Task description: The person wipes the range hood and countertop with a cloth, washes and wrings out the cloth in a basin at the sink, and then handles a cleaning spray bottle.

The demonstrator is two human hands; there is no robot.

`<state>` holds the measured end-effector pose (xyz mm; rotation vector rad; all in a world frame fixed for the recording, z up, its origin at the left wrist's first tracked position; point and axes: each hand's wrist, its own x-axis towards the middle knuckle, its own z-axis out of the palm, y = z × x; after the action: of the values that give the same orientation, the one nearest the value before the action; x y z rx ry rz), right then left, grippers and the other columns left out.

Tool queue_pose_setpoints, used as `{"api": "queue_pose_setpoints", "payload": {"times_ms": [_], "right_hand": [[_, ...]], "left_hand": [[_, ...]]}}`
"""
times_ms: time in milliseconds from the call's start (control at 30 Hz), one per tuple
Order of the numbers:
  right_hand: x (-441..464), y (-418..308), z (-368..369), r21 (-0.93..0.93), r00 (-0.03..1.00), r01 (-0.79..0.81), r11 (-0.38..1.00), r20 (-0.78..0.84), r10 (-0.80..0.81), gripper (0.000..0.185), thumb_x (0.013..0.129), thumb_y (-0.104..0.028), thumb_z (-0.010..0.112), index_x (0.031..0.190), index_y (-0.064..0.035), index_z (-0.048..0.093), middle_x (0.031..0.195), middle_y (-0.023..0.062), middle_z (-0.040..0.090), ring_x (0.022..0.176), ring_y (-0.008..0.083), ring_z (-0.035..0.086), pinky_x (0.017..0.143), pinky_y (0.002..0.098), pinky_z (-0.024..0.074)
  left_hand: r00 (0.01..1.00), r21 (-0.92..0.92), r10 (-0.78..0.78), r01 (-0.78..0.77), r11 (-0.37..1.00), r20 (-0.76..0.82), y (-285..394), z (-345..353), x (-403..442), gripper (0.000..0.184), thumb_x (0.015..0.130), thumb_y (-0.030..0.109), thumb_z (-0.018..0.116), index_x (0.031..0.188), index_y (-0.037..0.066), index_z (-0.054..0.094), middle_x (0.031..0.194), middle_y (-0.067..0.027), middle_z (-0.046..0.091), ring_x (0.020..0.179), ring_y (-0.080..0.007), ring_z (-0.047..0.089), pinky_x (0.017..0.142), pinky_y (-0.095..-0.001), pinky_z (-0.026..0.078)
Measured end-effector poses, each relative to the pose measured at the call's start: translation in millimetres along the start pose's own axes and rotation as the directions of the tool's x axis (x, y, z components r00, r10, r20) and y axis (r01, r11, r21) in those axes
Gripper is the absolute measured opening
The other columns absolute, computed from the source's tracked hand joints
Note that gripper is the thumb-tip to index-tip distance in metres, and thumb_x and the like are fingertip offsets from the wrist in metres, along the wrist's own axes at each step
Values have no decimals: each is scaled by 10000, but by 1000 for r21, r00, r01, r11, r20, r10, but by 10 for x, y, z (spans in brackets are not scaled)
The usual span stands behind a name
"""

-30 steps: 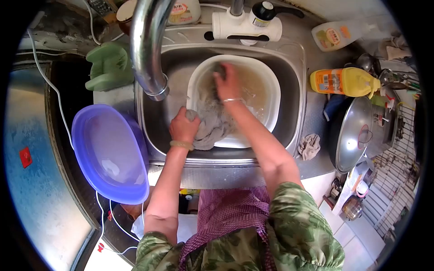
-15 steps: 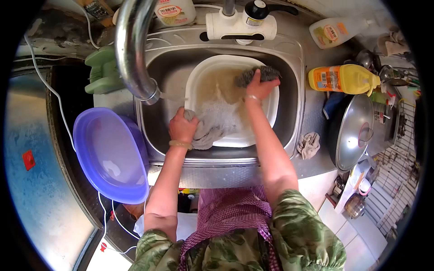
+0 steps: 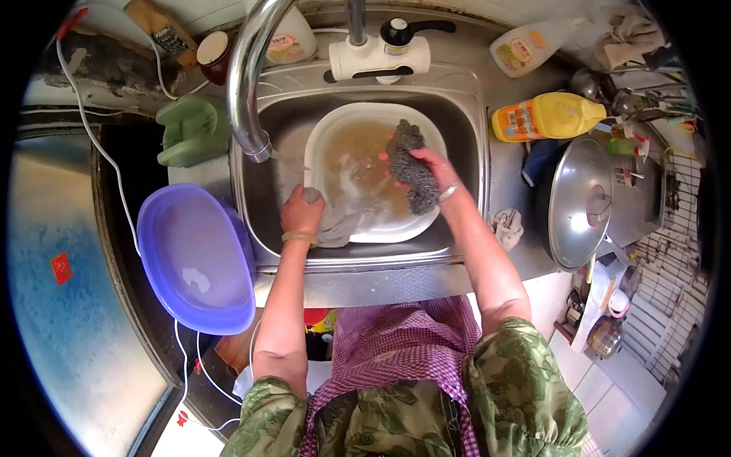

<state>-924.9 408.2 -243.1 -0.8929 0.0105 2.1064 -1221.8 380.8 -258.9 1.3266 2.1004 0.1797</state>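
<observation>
A white basin (image 3: 434, 134) of murky, foamy water sits in the steel sink (image 3: 283, 107). My right hand (image 3: 435, 166) grips a dark grey, shaggy cloth (image 3: 415, 179), lifted above the basin's right side and hanging down in a crumpled strip. At the basin's lower left rim, my left hand (image 3: 302, 212) is closed on a lighter grey cloth (image 3: 339, 226). Part of that cloth trails into the water. The curved faucet spout (image 3: 255, 141) ends above the sink's left side, with a thin stream of water coming from it.
A purple tub (image 3: 171, 266) with cloudy water stands left of the sink, below a green plastic object (image 3: 186, 133). On the right are a yellow bottle (image 3: 560, 116), a crumpled rag (image 3: 505, 227) and a lidded pan (image 3: 579, 202). A white bottle (image 3: 525, 52) stands behind.
My right hand has turned and drawn back from the basin's far right, raising the dark grey cloth into a hanging strip. My left hand stays at the rim. The whole view has shifted slightly.
</observation>
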Motion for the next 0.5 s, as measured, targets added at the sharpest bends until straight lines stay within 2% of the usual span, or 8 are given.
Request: {"api": "queue_pose_setpoints", "payload": {"times_ms": [33,100,133,167,200,300,400,500], "right_hand": [[-26,-137,-180,-220,988,108,970,-88,-130,582,850,-150,584,1401,-71,411,1216,201,612,960,247,662,752,353,574],[65,-266,-441,-505,879,281,816,-205,-430,574,834,-91,579,1383,-54,417,1117,164,657,913,238,667,758,341,564],[-25,-333,-342,-833,787,229,503,-146,-600,575,835,-95,590,1378,-37,412,1132,185,632,956,276,647,821,381,539],[-122,-401,-223,-991,663,24,129,-80,-745,577,835,-99,600,1373,-20,407,1148,205,607,999,315,627,884,421,514],[-302,-430,82,-901,567,-237,-364,176,-805,581,839,-107,606,1375,-16,400,1173,226,583,1044,348,605,925,442,491],[-302,-315,92,-653,573,-294,-698,464,-675,579,836,-139,624,1359,-21,404,1258,272,511,1131,405,537,968,463,449],[-58,197,-257,-896,682,-340,-287,-24,-731,532,825,-154,636,1312,-54,447,1194,285,567,1089,430,566,928,463,470],[30,311,-300,-935,636,-345,85,-299,-711,487,812,-188,657,1251,-66,486,1099,273,628,1034,439,597,906,482,481]], "left_hand": [[1000,29,-29,29,999,-12,8,-61,-18,494,718,326,679,1153,100,617,1052,-219,670,1021,-429,611,871,-477,493],[998,37,-61,59,998,34,-34,-200,-11,479,720,330,676,1142,109,620,1065,-215,668,1034,-429,607,878,-480,492],[995,44,-81,78,996,58,-36,-244,-17,472,722,333,674,1136,114,621,1072,-214,667,1041,-429,605,882,-481,491],[995,60,-83,80,995,52,-8,-270,-34,468,723,335,673,1133,116,621,1073,-213,668,1043,-430,605,887,-481,489],[995,78,-89,86,993,43,21,-302,-67,464,724,337,672,1130,118,621,1074,-212,669,1045,-431,605,891,-481,488],[993,89,-118,118,989,-4,69,-336,-93,460,725,339,673,1127,122,620,1082,-214,667,1048,-431,605,902,-480,486],[991,76,-132,131,989,11,26,-319,-83,486,725,344,676,1156,127,617,1119,-220,654,1074,-424,596,921,-468,480],[994,73,-106,103,992,28,-97,-283,0,543,724,355,680,1201,106,607,1177,-218,634,1117,-404,584,946,-447,470]]}}
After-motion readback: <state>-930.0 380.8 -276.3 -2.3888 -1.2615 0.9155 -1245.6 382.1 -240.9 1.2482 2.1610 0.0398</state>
